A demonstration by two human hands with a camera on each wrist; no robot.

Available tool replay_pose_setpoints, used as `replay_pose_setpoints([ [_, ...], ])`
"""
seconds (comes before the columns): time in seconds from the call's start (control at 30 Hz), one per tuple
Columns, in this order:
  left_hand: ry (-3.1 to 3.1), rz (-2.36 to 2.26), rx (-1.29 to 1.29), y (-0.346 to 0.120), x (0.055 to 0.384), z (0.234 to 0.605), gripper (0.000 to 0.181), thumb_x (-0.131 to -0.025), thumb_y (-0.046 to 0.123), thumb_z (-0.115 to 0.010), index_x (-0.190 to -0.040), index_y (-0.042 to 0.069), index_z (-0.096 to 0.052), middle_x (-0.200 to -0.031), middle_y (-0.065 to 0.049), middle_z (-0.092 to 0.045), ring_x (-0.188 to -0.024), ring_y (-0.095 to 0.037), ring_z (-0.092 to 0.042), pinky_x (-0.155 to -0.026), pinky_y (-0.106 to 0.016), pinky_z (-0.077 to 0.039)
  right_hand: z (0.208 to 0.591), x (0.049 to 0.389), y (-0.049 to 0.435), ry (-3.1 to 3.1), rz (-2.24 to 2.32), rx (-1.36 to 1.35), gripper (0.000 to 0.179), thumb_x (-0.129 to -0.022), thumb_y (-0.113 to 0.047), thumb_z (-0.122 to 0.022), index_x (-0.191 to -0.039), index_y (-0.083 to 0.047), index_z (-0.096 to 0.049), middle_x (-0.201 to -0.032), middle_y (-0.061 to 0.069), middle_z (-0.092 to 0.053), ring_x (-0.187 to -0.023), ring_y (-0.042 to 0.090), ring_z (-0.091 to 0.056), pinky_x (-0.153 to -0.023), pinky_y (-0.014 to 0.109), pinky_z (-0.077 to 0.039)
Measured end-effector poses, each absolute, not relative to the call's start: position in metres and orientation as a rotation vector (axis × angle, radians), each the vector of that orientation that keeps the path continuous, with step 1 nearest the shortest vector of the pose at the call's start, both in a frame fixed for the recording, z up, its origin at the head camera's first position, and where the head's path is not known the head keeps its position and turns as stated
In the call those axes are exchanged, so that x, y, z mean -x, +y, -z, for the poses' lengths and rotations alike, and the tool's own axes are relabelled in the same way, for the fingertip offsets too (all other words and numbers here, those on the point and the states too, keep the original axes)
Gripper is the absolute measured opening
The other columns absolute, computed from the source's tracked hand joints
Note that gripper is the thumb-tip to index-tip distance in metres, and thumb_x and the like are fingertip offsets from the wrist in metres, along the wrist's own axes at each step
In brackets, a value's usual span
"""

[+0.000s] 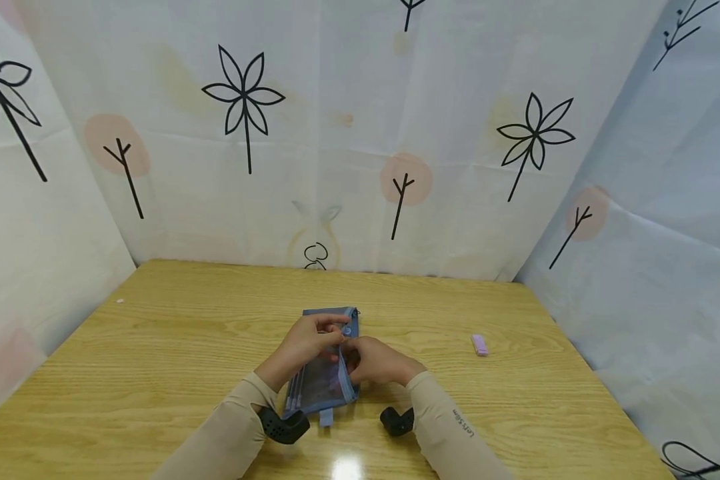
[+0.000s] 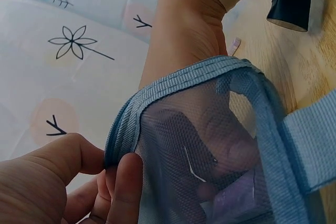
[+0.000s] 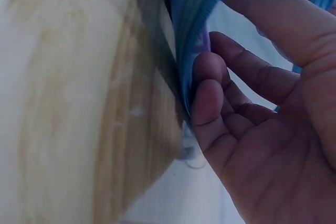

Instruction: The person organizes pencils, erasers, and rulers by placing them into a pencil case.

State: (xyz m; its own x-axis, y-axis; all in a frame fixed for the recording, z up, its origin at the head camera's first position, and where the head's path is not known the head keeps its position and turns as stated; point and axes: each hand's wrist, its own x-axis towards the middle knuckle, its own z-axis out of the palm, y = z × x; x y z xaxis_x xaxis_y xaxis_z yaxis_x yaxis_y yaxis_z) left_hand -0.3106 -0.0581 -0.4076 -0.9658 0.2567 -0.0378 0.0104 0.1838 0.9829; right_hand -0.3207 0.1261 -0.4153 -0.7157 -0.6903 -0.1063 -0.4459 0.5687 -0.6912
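Note:
A blue mesh zip pouch [image 1: 318, 397] lies on the table before me, its zipper parted and the rim raised. My left hand [image 1: 312, 343] pinches the zipper edge [image 2: 123, 129] between thumb and fingers. My right hand [image 1: 375, 360] reaches through the opening, its fingers loosely bent. Through the mesh in the left wrist view, a purple thing [image 2: 239, 200] shows close to the right fingertips; its kind is not clear. Nothing shows between thumb and fingers of the right hand [image 3: 262, 124] in the right wrist view, though the pouch hides the thumb tip.
A small purple block [image 1: 479, 345] lies on the wooden table [image 1: 216, 293], right of the pouch. A tiny pale scrap [image 1: 120, 301] is near the left edge. White patterned cloth [image 1: 312, 213] stands behind and at both sides. Black wrist devices [image 1: 284, 425] hang below the sleeves.

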Motion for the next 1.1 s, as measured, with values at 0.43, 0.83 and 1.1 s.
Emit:
replay_pose_setpoints([
  [0.43, 2.276, -1.851, -0.243, -0.055, 0.313, 0.411, 0.038, -0.090, 0.003, -0.062, -0.128, 0.002, -0.064, -0.091, -0.008, -0.058, -0.083, -0.019, -0.063, -0.063, -0.034, -0.061, 0.380, 0.326, 0.183, 2.493, 1.193, 0.804, 0.045, -0.089, -0.021, -0.074, -0.129, -0.003, -0.061, -0.115, 0.021, -0.060, -0.089, 0.019, -0.059, -0.077, 0.030, -0.053],
  [0.83, 2.269, -1.873, -0.238, -0.055, 0.313, 0.415, 0.037, -0.091, 0.003, -0.062, -0.128, 0.002, -0.065, -0.088, -0.007, -0.056, -0.080, -0.017, -0.062, -0.062, -0.034, -0.061, 0.361, 0.322, 0.262, 2.687, 1.255, 0.545, 0.055, -0.090, -0.029, -0.072, -0.138, -0.008, -0.055, -0.129, 0.019, -0.058, -0.110, 0.029, -0.059, -0.092, 0.044, -0.054],
  [1.1, 2.271, -1.869, -0.251, -0.055, 0.313, 0.415, 0.037, -0.091, 0.003, -0.063, -0.128, 0.002, -0.064, -0.089, -0.007, -0.057, -0.084, -0.018, -0.064, -0.062, -0.034, -0.061, 0.366, 0.314, 0.303, 2.841, 1.158, 0.319, 0.058, -0.092, -0.027, -0.070, -0.140, 0.000, -0.051, -0.134, 0.024, -0.054, -0.116, 0.037, -0.054, -0.094, 0.051, -0.051],
])
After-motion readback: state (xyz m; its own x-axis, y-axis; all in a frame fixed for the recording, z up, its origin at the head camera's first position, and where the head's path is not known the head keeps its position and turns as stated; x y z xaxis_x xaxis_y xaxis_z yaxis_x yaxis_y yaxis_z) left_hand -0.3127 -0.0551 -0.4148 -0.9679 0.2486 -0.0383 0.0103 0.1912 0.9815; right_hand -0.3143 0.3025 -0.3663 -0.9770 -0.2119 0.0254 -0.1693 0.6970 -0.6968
